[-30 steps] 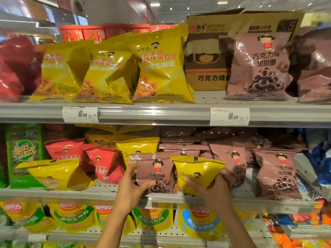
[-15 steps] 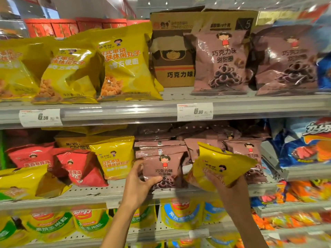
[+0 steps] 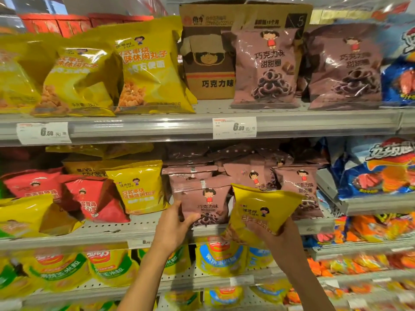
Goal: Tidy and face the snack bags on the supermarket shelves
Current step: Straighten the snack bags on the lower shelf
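Note:
My left hand (image 3: 174, 227) grips the lower left edge of a small brown chocolate-ring bag (image 3: 205, 204) that stands at the front of the middle shelf (image 3: 107, 232). My right hand (image 3: 277, 237) holds a small yellow snack bag (image 3: 260, 213) from below, lifted off the shelf and tilted, in front of the brown bags. More brown bags (image 3: 299, 187) are stacked behind and to the right. A matching yellow bag (image 3: 138, 187) stands upright to the left, next to red bags (image 3: 89, 198).
The top shelf carries large yellow bags (image 3: 146, 70), a brown carton (image 3: 208, 59) and large brown bags (image 3: 265, 68). Price tags (image 3: 234, 127) sit on its rail. Blue bags (image 3: 381, 169) fill the right section. Yellow-green bags (image 3: 107, 265) line the lower shelf.
The yellow bag in my right hand has lifted off the shelf and tipped to the right. My left hand has kept its hold on the brown bag. The view has swung to the right.

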A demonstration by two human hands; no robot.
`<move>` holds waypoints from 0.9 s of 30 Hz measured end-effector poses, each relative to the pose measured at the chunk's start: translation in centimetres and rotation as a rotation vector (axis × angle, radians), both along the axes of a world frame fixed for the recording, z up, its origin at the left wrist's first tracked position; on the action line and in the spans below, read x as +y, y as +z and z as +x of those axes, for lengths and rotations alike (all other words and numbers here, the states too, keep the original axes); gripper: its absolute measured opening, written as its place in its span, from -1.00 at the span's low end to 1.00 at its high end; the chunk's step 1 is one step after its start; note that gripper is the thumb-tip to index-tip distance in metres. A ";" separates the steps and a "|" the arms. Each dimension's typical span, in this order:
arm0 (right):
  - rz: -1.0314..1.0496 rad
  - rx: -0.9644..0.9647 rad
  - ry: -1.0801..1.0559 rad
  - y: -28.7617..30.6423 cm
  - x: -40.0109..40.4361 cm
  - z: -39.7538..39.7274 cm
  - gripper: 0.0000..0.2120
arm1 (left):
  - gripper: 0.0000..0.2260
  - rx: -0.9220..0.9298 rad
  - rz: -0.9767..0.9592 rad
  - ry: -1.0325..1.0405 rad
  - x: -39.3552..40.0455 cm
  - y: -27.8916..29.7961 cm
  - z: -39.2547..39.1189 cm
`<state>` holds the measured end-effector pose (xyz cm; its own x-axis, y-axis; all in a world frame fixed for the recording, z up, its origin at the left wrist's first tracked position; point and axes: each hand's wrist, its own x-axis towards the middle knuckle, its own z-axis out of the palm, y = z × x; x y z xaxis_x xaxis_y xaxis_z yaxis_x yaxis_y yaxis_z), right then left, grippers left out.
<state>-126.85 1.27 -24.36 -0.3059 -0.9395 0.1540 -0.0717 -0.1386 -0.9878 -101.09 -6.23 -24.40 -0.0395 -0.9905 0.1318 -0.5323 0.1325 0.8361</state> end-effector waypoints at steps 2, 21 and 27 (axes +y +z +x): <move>-0.006 0.014 0.003 0.3 0.1 0.6 -0.41 | -0.59 -0.095 -0.026 0.017 0.2 -0.1 0.6; -0.033 0.058 0.044 1.1 -2.0 22.6 -0.35 | -0.95 -0.536 -0.330 0.227 4.9 -1.3 19.0; -0.034 0.107 0.052 2.0 -5.1 25.5 -0.50 | -0.93 -0.463 -0.371 0.186 5.1 -2.2 20.9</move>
